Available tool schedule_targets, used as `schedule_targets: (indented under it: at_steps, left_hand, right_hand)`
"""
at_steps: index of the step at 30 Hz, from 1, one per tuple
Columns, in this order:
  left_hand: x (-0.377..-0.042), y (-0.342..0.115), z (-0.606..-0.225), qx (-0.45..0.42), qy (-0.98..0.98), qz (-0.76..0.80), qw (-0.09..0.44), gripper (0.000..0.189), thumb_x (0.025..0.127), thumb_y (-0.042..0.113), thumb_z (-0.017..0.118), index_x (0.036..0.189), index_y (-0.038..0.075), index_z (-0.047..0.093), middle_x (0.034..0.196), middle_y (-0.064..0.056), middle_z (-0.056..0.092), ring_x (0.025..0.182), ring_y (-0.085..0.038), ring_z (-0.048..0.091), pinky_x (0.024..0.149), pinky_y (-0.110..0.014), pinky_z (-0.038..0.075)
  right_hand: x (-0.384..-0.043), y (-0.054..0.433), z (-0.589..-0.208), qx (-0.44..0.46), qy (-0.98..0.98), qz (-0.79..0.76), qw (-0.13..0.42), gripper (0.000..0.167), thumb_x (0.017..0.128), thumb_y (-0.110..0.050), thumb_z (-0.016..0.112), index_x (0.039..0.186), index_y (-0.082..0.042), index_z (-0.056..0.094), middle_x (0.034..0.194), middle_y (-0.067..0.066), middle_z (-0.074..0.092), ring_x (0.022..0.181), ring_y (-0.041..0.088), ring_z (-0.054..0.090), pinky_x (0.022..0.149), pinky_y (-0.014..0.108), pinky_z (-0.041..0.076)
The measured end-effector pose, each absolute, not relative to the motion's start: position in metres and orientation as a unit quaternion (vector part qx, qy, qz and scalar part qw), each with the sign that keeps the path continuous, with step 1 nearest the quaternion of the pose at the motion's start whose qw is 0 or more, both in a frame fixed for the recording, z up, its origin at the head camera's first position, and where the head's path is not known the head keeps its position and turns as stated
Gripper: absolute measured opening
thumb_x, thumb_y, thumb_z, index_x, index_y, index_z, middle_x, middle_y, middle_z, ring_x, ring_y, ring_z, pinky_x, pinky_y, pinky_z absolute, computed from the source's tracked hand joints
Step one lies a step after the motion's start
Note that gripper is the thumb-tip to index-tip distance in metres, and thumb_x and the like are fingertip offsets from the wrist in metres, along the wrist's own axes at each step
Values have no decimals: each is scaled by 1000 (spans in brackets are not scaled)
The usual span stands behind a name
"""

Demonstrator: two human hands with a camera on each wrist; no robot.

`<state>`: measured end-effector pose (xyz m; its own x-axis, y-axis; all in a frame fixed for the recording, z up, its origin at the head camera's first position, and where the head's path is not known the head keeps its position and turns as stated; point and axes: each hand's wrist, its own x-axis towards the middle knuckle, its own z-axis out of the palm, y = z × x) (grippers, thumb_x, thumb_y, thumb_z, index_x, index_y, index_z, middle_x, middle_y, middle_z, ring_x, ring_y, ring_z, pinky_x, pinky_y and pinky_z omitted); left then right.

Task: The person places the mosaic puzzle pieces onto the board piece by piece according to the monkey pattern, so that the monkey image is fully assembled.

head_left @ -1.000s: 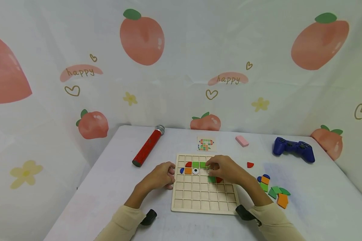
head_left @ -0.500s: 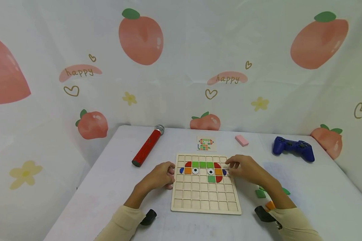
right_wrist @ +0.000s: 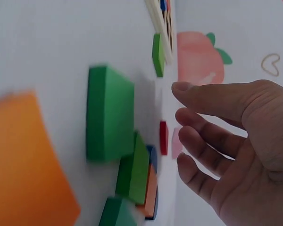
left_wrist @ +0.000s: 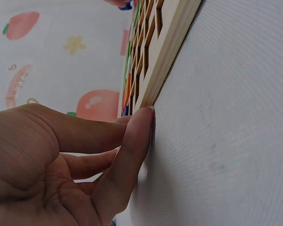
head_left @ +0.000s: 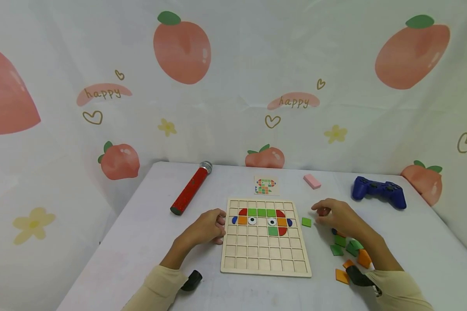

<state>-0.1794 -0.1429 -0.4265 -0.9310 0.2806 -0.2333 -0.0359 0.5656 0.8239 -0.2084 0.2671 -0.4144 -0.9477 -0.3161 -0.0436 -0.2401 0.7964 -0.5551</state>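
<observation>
My left hand (head_left: 209, 226) holds the left edge of a wooden grid board (head_left: 253, 252), its thumb and forefinger on the rim in the left wrist view. Set in the board's upper cells are red, green, orange and blue pieces and two round eye pieces (head_left: 252, 220). Right of the board, my right hand (head_left: 338, 218) hovers with loosely bent fingers, holding nothing. Beneath its fingertips lies a red piece (right_wrist: 163, 138), mostly hidden in the head view. A green square (head_left: 306, 222) lies on the table between that hand and the board.
Loose green, blue and orange pieces (head_left: 342, 276) lie under and beside the right forearm. Behind the board are a pattern card (head_left: 267, 185) and a pink block (head_left: 312, 181). A red microphone (head_left: 190, 190) lies far left, a blue game controller (head_left: 378, 192) far right.
My right hand has moved from above the board to its right, uncovering the eye, orange and blue pieces there, then the loose green square. My left hand stays at the board's edge.
</observation>
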Motion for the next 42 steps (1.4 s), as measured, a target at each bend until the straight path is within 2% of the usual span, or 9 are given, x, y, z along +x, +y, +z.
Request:
schedule_targets:
  at_steps: [3,7,13,17,21,24,32,38,42]
  left_hand:
    - [-178,-143,-426,70,868,461,171,50,91,-8,67,140,-6,55,107,-11,61,83,-19,62,71,-30,65]
    - [-178,-144,-426,72,868,462,168,50,91,-8,67,139,-6,56,107,-11,61,83,-19,62,71,-31,66]
    - [-179,-143,-426,72,867,463,168,49,91,-7,68,139,-6,56,107,-10,61,82,-18,63,70,-29,65]
    - [-178,-143,-425,72,868,461,167,50,91,-7,68,140,-6,56,107,-10,61,83,-18,63,70,-28,65]
    - [-178,-143,-426,74,871,457,165,50,91,-7,69,140,-6,56,107,-10,61,83,-19,62,71,-29,65]
    - [-178,-144,-426,77,871,457,163,50,91,-7,68,140,-6,56,106,-10,61,82,-19,62,71,-30,65]
    - [-179,-143,-427,78,869,460,166,49,91,-8,67,140,-7,55,108,-11,60,84,-19,62,70,-28,65]
    - [-180,-143,-427,77,870,458,166,50,92,-7,67,140,-7,55,108,-11,60,83,-19,62,69,-27,65]
    - [-179,-143,-427,74,868,463,165,50,91,-8,68,139,-6,56,107,-11,60,83,-19,62,70,-29,65]
  right_hand:
    - [-211,274,-417,-137,947,-283,70,36,92,-13,80,126,-1,73,107,8,68,94,23,59,75,30,56]
    - [-213,279,-420,-119,948,-285,74,39,92,-13,80,129,-1,71,117,13,68,103,30,61,83,41,62]
    - [-215,283,-421,-98,954,-271,83,41,91,-14,81,129,-1,71,124,19,67,112,38,62,89,51,63]
    - [-217,286,-423,-101,954,-269,89,41,91,-13,80,129,-1,71,115,15,69,100,31,62,81,43,63]
    - [-216,289,-423,-106,949,-281,100,40,92,-12,79,129,-1,69,103,8,67,86,23,58,69,31,58]
    - [-216,289,-423,-109,946,-286,105,38,92,-12,78,128,0,69,100,6,66,83,21,57,66,29,56]
    - [-217,287,-419,-109,950,-270,115,28,92,-11,78,117,1,75,95,7,64,83,22,56,68,30,54]
    - [-219,287,-419,-106,951,-267,113,34,90,-11,80,122,-1,75,105,9,68,92,24,59,74,33,59]
    - [-220,286,-420,-113,950,-266,114,34,89,-8,80,122,0,75,101,8,68,89,23,59,73,32,58]
